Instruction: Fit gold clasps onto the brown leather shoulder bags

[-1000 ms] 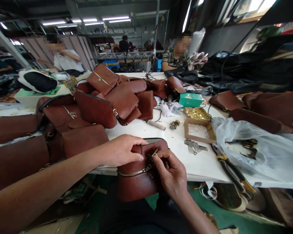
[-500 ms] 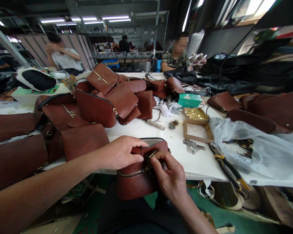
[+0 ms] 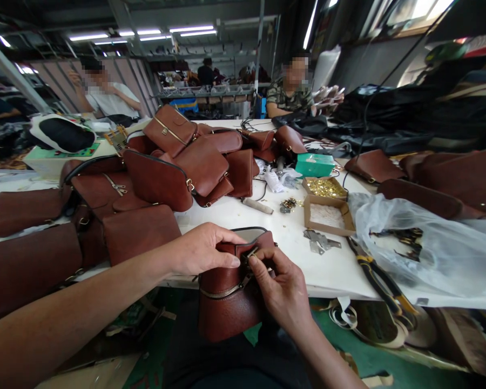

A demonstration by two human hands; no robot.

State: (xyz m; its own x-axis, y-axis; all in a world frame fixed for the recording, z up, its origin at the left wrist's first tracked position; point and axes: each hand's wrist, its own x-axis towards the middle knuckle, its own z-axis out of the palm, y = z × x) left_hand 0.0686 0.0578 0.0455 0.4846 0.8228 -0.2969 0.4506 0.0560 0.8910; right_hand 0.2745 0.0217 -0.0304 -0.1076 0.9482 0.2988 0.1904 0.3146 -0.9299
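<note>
A brown leather bag (image 3: pixel 231 319) is between my hands at the table's front edge, over my lap. Its metal zipper (image 3: pixel 222 293) curves across the side facing me. My left hand (image 3: pixel 202 249) is closed on the bag's upper edge, thumb on the outside and fingers over the rim. With thumb and forefinger, my right hand (image 3: pixel 285 283) pinches a small brass-coloured metal fitting (image 3: pixel 251 252) against the leather above the zipper. Its exact kind is partly hidden by the fingertips.
Many brown bags (image 3: pixel 157 178) are heaped at left. Rightward lie a box of gold fittings (image 3: pixel 326 187), an open cardboard box (image 3: pixel 328 214), metal plates (image 3: pixel 321 241), yellow-black pliers (image 3: pixel 378 275) and a plastic bag (image 3: pixel 441 254). Two people sit across the table; another is farther back.
The bag has tipped a little, its lower part shifting right and down. Both hands keep their hold, with my right hand still pinching the fitting.
</note>
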